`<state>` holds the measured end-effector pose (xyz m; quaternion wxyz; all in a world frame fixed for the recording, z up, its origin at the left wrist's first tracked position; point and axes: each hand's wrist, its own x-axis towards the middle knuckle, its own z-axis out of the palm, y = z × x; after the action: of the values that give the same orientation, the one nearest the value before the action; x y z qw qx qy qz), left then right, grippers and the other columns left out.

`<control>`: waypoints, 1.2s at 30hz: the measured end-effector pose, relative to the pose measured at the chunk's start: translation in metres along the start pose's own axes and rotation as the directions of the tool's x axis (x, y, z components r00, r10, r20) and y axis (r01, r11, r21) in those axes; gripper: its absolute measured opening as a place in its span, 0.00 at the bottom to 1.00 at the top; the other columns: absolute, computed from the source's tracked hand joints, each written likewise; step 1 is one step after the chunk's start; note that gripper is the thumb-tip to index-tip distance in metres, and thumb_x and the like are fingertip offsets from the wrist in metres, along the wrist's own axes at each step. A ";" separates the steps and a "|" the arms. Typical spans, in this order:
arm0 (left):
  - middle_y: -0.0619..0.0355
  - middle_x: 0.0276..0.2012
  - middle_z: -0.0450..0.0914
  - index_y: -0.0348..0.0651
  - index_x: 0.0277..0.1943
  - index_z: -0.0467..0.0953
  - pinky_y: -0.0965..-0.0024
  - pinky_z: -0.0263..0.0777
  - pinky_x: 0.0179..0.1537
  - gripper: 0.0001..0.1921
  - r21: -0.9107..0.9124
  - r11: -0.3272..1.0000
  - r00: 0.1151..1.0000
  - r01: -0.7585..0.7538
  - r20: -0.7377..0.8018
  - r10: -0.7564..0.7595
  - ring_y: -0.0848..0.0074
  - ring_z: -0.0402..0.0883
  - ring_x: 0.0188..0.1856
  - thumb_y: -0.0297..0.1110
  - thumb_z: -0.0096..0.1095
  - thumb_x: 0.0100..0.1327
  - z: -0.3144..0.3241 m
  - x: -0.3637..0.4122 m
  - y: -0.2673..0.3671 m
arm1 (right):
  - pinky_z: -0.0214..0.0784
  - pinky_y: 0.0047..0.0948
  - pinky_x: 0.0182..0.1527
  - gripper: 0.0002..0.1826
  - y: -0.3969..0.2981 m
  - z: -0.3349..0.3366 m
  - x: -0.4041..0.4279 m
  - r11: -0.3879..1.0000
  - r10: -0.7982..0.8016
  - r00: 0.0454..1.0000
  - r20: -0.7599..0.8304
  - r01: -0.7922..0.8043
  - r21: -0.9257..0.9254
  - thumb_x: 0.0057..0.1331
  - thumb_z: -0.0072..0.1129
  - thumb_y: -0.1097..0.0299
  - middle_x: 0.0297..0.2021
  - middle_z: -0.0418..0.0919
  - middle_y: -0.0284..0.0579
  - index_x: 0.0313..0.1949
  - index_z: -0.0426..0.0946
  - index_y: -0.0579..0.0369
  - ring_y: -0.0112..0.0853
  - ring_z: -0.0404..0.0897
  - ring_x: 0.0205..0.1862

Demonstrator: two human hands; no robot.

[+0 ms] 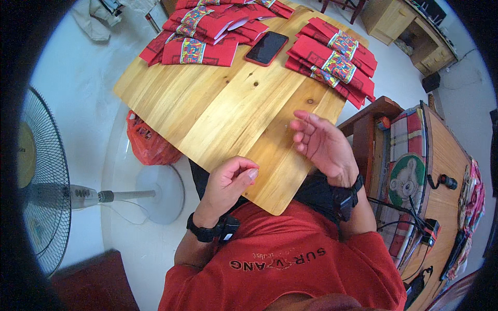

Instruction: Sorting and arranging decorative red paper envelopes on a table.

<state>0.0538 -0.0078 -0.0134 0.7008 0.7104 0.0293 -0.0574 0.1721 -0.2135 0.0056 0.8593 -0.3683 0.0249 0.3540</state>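
My left hand [233, 182] is over the near left edge of a wooden tabletop [218, 112], its fingers curled with thumb against forefinger; nothing shows in it. To its right my right hand [325, 145] is raised palm up, fingers apart and slightly bent, holding nothing. Folded red paper items with colourful printed bands [210, 52] lie in a large overlapping pile at the far left of the table. A smaller overlapping pile of the same items [334, 64] lies at the far right. Between the piles rests a smartphone in a red case [266, 48], its screen dark.
A red plastic bag [149, 142] sits below the table's left edge, near a standing fan [42, 182]. At the right stand a wooden cabinet [365, 136] and a wooden surface with cables [439, 194]. A desk [393, 23] stands at the far right.
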 end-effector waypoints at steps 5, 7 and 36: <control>0.62 0.29 0.74 0.36 0.39 0.71 0.82 0.67 0.34 0.07 -0.004 1.000 1.000 0.004 0.008 -0.004 0.85 0.71 0.31 0.30 0.53 0.62 0.001 0.000 -0.001 | 0.67 0.22 0.35 0.16 0.014 0.001 -0.006 1.000 0.026 0.999 0.027 -0.027 0.013 0.64 0.46 0.64 0.37 0.76 0.42 0.48 0.68 0.58 0.26 0.75 0.31; 0.64 0.29 0.73 0.35 0.38 0.72 0.82 0.66 0.33 0.07 -0.004 1.000 1.000 0.003 -0.008 -0.003 0.86 0.70 0.30 0.29 0.54 0.61 0.003 0.000 0.000 | 0.67 0.23 0.35 0.16 0.017 -0.001 -0.004 0.999 0.025 0.999 0.032 -0.026 0.026 0.64 0.46 0.65 0.36 0.76 0.42 0.48 0.68 0.59 0.26 0.75 0.31; 0.65 0.29 0.73 0.36 0.39 0.71 0.84 0.64 0.32 0.05 0.081 0.994 0.996 -0.074 -0.048 0.078 0.88 0.69 0.30 0.27 0.53 0.61 0.012 -0.002 -0.005 | 0.69 0.23 0.36 0.12 0.027 0.000 -0.009 0.995 -0.103 0.994 0.024 0.103 0.017 0.64 0.46 0.68 0.32 0.76 0.42 0.44 0.70 0.60 0.26 0.75 0.30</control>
<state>0.0512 -0.0194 -0.0185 0.6728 0.7395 0.0176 -0.0137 0.1487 -0.2059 -0.0083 0.8794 -0.3581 -0.0019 0.3136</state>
